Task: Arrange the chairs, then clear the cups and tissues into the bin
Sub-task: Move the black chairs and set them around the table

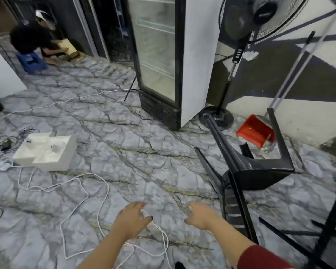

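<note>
Both hands are stretched out low over the marble-patterned floor [124, 144], palms down and fingers loosely spread, holding nothing: the left hand [133, 216] hovers above a tangle of white cable [81, 191], the right hand [201, 215] sits just beside it, a red sleeve [260, 258] showing further up that arm. The thing that matters lies immediately to the right of the right hand: a black chair [246, 171] tipped onto its side, its slatted back nearest the hand and its legs pointing away and upward, so its long axis runs from the right wrist out toward the far right wall. The right hand is plainly the nearer one; the left would have to cross over to reach it. I'd judge the chair has not yet been righted, and the grab will call for a swing to the right. Further right a second dark chair [330, 220] is cut off by the frame edge. Beyond the tipped chair's legs rests a red bin [254, 133], tilted, then a standing fan [241, 35] and a glass-door fridge [157, 55]. Off to the far left of the left hand sits a white foam box [47, 152]. No cups or tissues show from here.
</note>
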Demonstrator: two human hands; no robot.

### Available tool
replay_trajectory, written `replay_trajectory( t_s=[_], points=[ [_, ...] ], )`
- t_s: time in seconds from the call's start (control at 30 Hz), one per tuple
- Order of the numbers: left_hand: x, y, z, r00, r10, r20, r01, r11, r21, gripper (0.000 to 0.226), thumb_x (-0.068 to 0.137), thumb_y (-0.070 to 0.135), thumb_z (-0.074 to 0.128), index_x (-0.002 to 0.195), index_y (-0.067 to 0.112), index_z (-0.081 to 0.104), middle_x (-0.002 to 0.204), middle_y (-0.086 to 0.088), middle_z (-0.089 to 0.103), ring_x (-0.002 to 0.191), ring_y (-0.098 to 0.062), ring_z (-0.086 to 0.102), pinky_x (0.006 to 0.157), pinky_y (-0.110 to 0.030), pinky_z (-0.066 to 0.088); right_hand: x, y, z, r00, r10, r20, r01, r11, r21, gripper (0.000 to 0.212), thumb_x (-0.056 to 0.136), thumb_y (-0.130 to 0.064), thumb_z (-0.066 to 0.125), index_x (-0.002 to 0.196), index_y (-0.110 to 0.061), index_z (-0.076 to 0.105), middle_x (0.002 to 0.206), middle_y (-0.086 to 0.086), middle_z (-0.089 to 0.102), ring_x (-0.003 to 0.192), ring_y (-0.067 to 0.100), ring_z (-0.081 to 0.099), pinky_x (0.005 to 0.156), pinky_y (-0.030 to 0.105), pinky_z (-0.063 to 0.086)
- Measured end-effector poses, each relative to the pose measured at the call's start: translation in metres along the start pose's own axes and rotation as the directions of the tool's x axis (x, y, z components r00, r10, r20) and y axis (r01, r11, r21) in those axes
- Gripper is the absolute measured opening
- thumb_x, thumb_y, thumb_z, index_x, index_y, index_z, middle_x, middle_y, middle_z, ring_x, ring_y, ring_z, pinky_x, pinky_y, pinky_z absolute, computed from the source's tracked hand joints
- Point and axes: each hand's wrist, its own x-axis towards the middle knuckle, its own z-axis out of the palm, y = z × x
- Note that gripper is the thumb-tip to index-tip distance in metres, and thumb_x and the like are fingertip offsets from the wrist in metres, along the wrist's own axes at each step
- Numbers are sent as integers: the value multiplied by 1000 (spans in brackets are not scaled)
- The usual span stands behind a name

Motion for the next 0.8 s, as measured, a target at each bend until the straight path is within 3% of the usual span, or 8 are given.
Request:
replay_trajectory(
  t_s=[0.13, 0.27, 0.47, 0.63, 0.8],
  points=[
    [45, 12, -28, 997, 46, 59, -47, 999, 21, 69, 85, 59, 42, 143, 24, 28, 152, 2, 27, 138, -18, 27, 112, -34, 26, 27, 2, -28, 999, 47, -21, -45, 997, 62, 69, 87, -40, 56, 142, -12, 26, 150, 12, 30, 135, 29, 32, 108, 36, 32],
    [93, 26, -51, 987, 103, 127, -110, 993, 49, 64, 89, 54, 45, 143, 25, 26, 153, 3, 24, 140, -18, 24, 114, -37, 23, 49, 6, -54, 994, 98, -57, -91, 988, 123, 64, 87, -37, 55, 141, -11, 31, 146, 12, 35, 132, 28, 36, 104, 34, 34],
    [191, 60, -98, 933, 283, 223, -321, 934, 155, 62, 90, 53, 44, 143, 25, 28, 150, 5, 29, 136, -16, 29, 111, -34, 27, 92, 14, -91, 956, 272, -108, -227, 924, 309, 59, 85, -37, 56, 138, -21, 35, 143, 7, 40, 130, 27, 37, 102, 34, 37],
    [272, 81, -138, 845, 411, 342, -488, 855, 178, 63, 88, 54, 47, 141, 24, 30, 149, 2, 31, 135, -15, 31, 108, -26, 29, 115, 11, -111, 910, 407, -79, -295, 769, 568, 60, 89, -34, 56, 142, -23, 30, 146, 4, 36, 130, 23, 39, 103, 32, 36],
    [324, 114, -160, 728, 485, 486, -647, 720, 251, 65, 87, 54, 48, 141, 24, 30, 151, 2, 30, 136, -14, 32, 109, -26, 29, 116, 7, -111, 799, 597, -65, -337, 535, 774, 72, 86, -40, 56, 146, -20, 22, 153, 2, 26, 138, 23, 29, 109, 32, 31]
  ],
)
